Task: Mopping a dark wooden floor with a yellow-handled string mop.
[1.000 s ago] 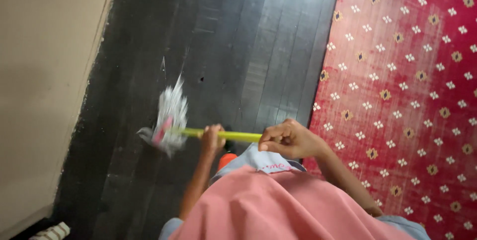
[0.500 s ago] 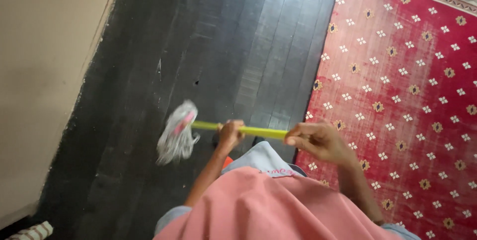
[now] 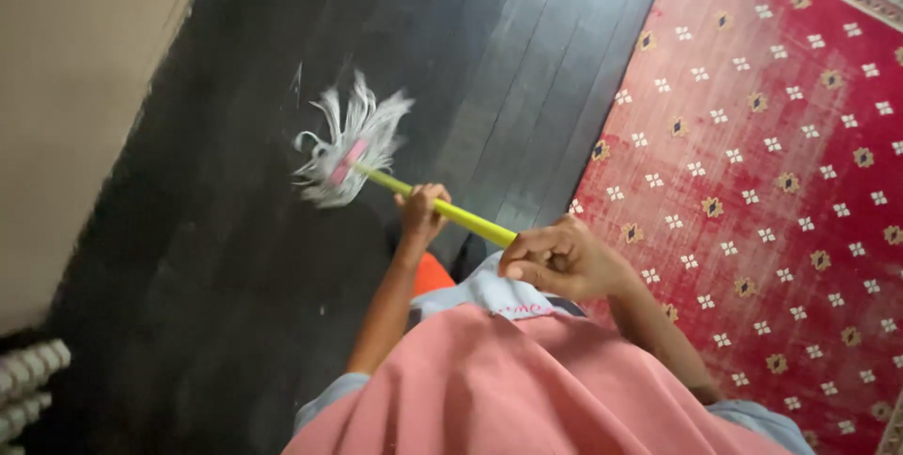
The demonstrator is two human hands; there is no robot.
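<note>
Gripping the yellow-green mop handle, we close our left hand low near the white string mop head and our right hand at the top. That head lies on the dark plank floor, left of the red patterned rug. A wide sweep could, we judge, drag wet strings onto the rug.

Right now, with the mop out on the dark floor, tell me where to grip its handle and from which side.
Grip the bare yellow handle, not the stringy white mop head. It slants down to the dark floor, so close around it from above, hands apart: the left hand sits low near the head, the right hand at the upper end, probably for steering.
</note>
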